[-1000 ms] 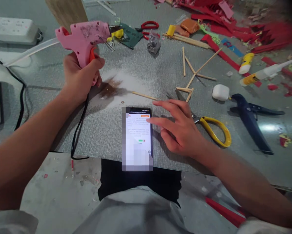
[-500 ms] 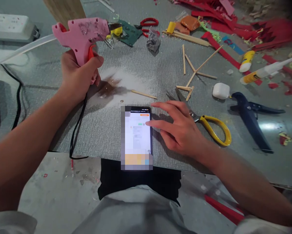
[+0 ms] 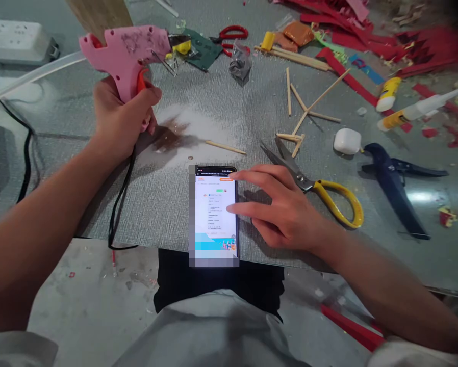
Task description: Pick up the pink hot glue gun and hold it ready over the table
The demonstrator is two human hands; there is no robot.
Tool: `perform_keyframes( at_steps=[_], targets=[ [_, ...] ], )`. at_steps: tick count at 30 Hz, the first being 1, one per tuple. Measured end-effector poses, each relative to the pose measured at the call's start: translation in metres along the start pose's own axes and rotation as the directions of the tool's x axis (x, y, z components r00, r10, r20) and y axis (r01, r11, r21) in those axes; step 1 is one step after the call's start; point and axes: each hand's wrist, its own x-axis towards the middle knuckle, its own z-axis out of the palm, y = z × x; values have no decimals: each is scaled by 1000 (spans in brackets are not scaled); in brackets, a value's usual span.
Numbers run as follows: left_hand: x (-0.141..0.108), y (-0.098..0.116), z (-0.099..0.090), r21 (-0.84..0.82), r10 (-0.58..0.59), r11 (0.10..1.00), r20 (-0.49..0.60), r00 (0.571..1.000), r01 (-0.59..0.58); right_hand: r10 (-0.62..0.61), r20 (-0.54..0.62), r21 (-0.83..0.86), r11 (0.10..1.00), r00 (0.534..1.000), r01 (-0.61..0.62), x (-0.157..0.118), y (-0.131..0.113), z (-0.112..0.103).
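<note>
My left hand (image 3: 124, 109) is wrapped round the handle of a pink hot glue gun (image 3: 131, 46), its thumb by the orange trigger. The nozzle points right, and a clear glue stick (image 3: 37, 76) runs out of the back. My right hand (image 3: 278, 204) is open, its fingers spread over the right side of a lit phone (image 3: 217, 214) at the table's front edge. Part of the phone is blurred out. Beyond the phone lies a thin wooden stick (image 3: 226, 148). Several joined sticks (image 3: 307, 111) form a branching shape farther back. Yellow-handled scissors (image 3: 338, 201) lie partly behind my right hand.
On the right are a navy cutter (image 3: 397, 191), a white case (image 3: 347, 141) and a glue bottle (image 3: 408, 114). Red scraps (image 3: 424, 51) pile up behind. Red-handled scissors (image 3: 234, 33) lie at the back, a power strip (image 3: 17, 41) at left. A black cord (image 3: 118, 204) hangs below the glue gun.
My right hand's lower fingertip has moved down slightly along the phone, and the screen's contents have changed. My left hand and the glue gun have stayed almost in place.
</note>
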Motion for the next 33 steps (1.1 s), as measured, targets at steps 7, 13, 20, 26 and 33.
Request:
perform_keyframes(
  at_steps=[7, 13, 20, 26, 33],
  targets=[
    [1, -2, -1, 18, 9, 1000, 2, 1000, -9, 135, 21, -152, 980, 991, -130, 2, -2, 3],
    [1, -2, -1, 29, 19, 999, -3, 1000, -19, 259, 22, -209, 946, 966, -249, 3, -2, 7],
    [-1, 3, 2, 45, 2, 999, -3, 1000, -2, 129, 34, -114, 986, 991, -125, 1, -2, 3],
    [-1, 2, 1, 34, 7, 999, 3, 1000, -7, 45, 106, -75, 996, 993, -37, 0, -4, 1],
    [-1, 1, 1, 44, 12, 999, 1, 1000, -12, 297, 58, -208, 937, 953, -279, 3, -5, 7]
  ],
)
